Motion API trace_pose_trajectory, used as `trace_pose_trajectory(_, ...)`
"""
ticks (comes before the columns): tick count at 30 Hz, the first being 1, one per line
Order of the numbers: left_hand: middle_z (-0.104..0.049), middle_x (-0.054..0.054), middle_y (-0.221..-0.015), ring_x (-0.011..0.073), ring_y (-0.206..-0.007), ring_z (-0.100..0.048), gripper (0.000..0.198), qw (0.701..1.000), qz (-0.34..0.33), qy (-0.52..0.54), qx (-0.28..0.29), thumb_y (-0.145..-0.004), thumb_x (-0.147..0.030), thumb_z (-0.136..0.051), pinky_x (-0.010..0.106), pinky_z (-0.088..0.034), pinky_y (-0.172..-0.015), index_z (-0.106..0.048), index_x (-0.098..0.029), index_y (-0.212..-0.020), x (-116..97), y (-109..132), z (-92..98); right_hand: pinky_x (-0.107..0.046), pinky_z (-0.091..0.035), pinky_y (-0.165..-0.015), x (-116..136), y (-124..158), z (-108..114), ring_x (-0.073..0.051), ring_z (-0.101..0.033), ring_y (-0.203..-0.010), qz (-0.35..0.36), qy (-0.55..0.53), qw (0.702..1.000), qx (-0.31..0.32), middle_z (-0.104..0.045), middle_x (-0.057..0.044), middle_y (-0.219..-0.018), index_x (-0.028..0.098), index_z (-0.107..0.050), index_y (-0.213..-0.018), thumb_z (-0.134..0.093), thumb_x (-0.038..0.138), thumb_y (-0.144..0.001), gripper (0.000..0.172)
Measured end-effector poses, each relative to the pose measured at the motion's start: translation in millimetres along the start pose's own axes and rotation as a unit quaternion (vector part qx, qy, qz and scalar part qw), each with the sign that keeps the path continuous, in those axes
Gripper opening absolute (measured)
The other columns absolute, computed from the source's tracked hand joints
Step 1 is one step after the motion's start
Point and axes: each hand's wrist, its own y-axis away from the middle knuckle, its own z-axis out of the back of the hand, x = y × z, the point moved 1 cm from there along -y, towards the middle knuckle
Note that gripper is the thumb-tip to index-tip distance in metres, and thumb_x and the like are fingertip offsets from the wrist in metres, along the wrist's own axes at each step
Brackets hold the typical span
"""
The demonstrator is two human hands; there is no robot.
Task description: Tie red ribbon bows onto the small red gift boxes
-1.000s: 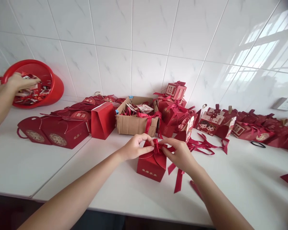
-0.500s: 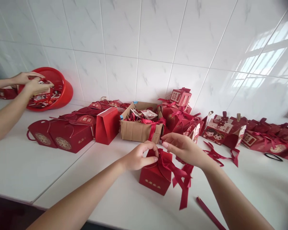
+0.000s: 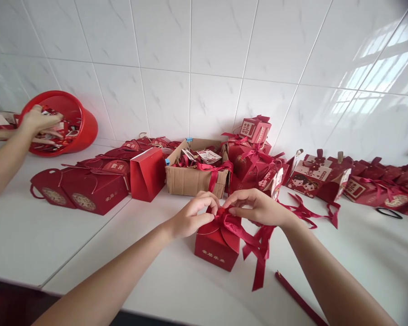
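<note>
A small red gift box with gold characters stands upright on the white table in front of me. A red ribbon crosses its top, its loose ends trailing to the right onto the table. My left hand pinches the ribbon at the box's top from the left. Opposite it, my right hand has thumb and fingers closed on the ribbon too. The fingertips of both hands nearly meet over the lid and partly hide the ribbon there.
Behind the box stands an open cardboard box with tags and ribbons. Red gift boxes line the left, more the right. A co-worker's hands reach into a red basin. A dark red strip and black ring lie right.
My right hand has come down and left to the ribbon at the box's top, beside my left hand. The co-worker's hands have moved deeper into the basin. The view has shifted slightly.
</note>
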Motion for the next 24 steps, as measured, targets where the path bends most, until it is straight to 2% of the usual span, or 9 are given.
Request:
trace_pose_trajectory(5, -0.052, 0.006, -0.122, 0.0263, -0.124, -0.033, 0.006, 0.999, 0.02, -0.016, 0.026, -0.073, -0.018, -0.041, 0.042, -0.027, -0.106, -0.043, -0.02, -0.068, 2.8, 0.6, -1.1, -0.023, -0.045, -0.062, -0.6, 0.5, 0.2, -0.011, -0.055, -0.068, 0.054, 0.099, 0.994, -0.011, -0.058, -0.003, -0.081, 0.022, -0.073, -0.093, -0.051, 0.009, -0.085, 0.027)
trace_pose_trajectory(9, -0.046, 0.004, -0.134, 0.0267, -0.13, -0.025, 0.008, 0.999, 0.034, -0.036, 0.019, -0.073, -0.017, -0.038, 0.045, -0.021, -0.11, -0.041, -0.02, -0.067, 7.5, 0.4, -1.2, -0.022, -0.044, -0.061, -1.7, 0.9, -0.2, -0.009, -0.055, -0.067, 0.052, 0.097, 0.994, 0.011, -0.057, -0.002, -0.082, 0.023, -0.073, -0.097, -0.049, 0.003, -0.082, 0.035)
trace_pose_trajectory(13, -0.044, 0.003, -0.137, 0.0268, -0.133, -0.023, 0.015, 0.999, 0.04, -0.01, 0.026, -0.081, -0.023, -0.04, 0.046, -0.019, -0.112, -0.045, -0.02, -0.067, 8.9, 0.4, -1.1, -0.022, -0.043, -0.06, -1.3, 1.8, 1.4, -0.009, -0.054, -0.066, 0.041, 0.099, 0.994, 0.018, -0.056, -0.002, -0.082, 0.023, -0.073, -0.099, -0.048, 0.004, -0.083, 0.036)
trace_pose_trajectory(18, -0.045, 0.006, -0.136, 0.0268, -0.133, -0.027, 0.024, 0.998, 0.034, -0.004, 0.046, -0.087, -0.036, -0.051, 0.044, -0.026, -0.109, -0.049, -0.02, -0.07, 10.3, -0.4, 1.0, -0.021, -0.04, -0.056, 4.5, 7.5, -2.7, -0.009, -0.052, -0.064, 0.009, 0.111, 0.994, 0.008, -0.056, -0.002, -0.081, 0.023, -0.073, -0.101, -0.048, 0.003, -0.081, 0.037)
trace_pose_trajectory(24, -0.048, 0.006, -0.136, 0.0246, -0.13, -0.036, 0.023, 0.999, 0.009, 0.018, 0.049, -0.086, -0.04, -0.056, 0.043, -0.026, -0.109, -0.052, -0.02, -0.076, 10.4, -2.3, 6.2, -0.022, -0.044, -0.059, 18.6, 27.5, -23.1, -0.011, -0.054, -0.069, -0.014, 0.122, 0.991, -0.055, -0.061, -0.002, -0.083, 0.024, -0.07, -0.105, -0.048, 0.001, -0.079, 0.042)
